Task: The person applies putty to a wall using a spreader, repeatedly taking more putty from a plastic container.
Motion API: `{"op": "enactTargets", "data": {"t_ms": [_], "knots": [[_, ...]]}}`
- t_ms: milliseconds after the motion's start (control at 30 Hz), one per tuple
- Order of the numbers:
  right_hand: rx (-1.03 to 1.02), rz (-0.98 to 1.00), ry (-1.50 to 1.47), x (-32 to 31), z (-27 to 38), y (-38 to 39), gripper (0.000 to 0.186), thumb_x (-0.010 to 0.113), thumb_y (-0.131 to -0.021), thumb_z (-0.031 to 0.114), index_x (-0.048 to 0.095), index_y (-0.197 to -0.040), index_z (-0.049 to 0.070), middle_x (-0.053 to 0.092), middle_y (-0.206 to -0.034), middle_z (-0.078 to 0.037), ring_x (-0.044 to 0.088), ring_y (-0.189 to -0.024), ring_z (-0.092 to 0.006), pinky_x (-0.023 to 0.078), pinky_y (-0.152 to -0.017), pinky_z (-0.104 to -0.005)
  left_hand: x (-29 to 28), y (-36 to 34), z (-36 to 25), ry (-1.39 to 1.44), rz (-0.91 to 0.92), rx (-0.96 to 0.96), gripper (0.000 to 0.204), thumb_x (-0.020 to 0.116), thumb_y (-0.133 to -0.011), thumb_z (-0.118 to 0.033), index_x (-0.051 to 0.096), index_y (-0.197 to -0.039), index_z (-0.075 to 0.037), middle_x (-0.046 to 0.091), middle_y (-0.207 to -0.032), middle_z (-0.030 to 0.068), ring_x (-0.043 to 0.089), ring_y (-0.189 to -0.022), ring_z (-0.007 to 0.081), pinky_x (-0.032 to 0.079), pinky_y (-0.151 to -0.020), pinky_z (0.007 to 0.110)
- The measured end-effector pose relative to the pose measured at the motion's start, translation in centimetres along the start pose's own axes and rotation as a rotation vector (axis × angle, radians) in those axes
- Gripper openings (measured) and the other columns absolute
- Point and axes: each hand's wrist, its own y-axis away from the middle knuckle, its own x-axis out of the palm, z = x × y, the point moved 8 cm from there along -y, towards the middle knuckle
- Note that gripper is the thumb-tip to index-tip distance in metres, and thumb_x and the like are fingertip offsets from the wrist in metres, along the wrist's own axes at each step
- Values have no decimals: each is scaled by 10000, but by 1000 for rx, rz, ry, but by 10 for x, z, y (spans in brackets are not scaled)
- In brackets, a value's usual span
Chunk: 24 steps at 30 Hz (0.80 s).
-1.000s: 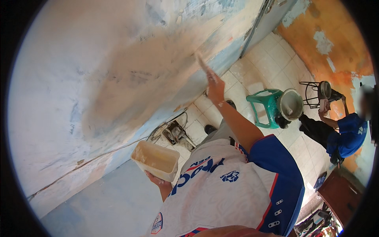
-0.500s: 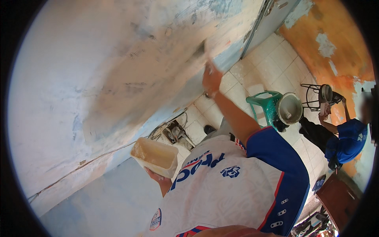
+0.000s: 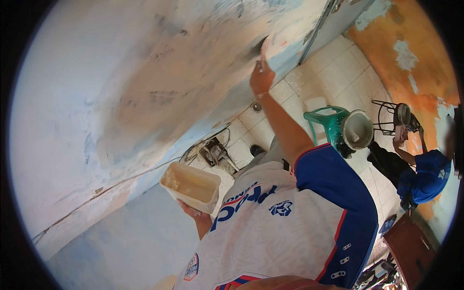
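My right hand (image 3: 262, 78) reaches up to the patchy wall (image 3: 145, 106), closed around a putty knife (image 3: 262, 47) whose blade lies at the wall surface. Its handle is mostly hidden by my fingers. Dark smears and pale filler mark the wall around the blade. Low by my waist, my left hand (image 3: 193, 211) grips a cream plastic tub (image 3: 191, 187) from below and the side. The tub is tilted, and pale residue coats its inside.
A green plastic stool (image 3: 328, 123) stands on the tiled floor (image 3: 309, 82), beside a bucket (image 3: 357, 129) of pale paste. Further right, a person in blue (image 3: 427, 176) works near a black metal stool (image 3: 385, 117). Cables (image 3: 121, 185) run along the wall's foot. A brown cabinet (image 3: 411, 249) is lower right.
My right hand and the putty knife have moved slightly upward and to the right along the wall. The tub stays nearly where it was in my left hand.
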Motion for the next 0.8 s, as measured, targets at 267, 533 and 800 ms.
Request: {"op": "enactTargets", "data": {"t_ms": [267, 533, 800], "knots": [[-265, 223, 21, -10, 13, 127, 369, 501, -968, 114, 592, -1318, 40, 684, -1091, -227, 694, -884, -360, 550, -756, -394, -36, 14, -11, 35, -49, 7, 653, 395, -1001, -541, 314, -1511, -141, 399, -1518, 108, 409, -1366, 346, 357, -1124, 520], [87, 23, 72, -16, -31, -19, 430, 533, -948, 71, 541, -1378, 79, 665, -1007, -289, 649, -820, -430, 513, -719, -430, -64, 15, -26, 28, 23, -18, 649, 386, -1003, -545, 312, -1515, -153, 391, -1524, 101, 406, -1369, 339, 353, -1130, 517], [-91, 255, 124, 7, 0, 148, 421, 457, -984, 70, 493, -1402, 38, 650, -1205, -222, 641, -1062, -394, 519, -867, -420, -82, 12, -46, 29, 39, -5, 664, 400, -996, -554, 309, -1518, -154, 382, -1532, 100, 403, -1374, 337, 366, -1120, 525]]}}
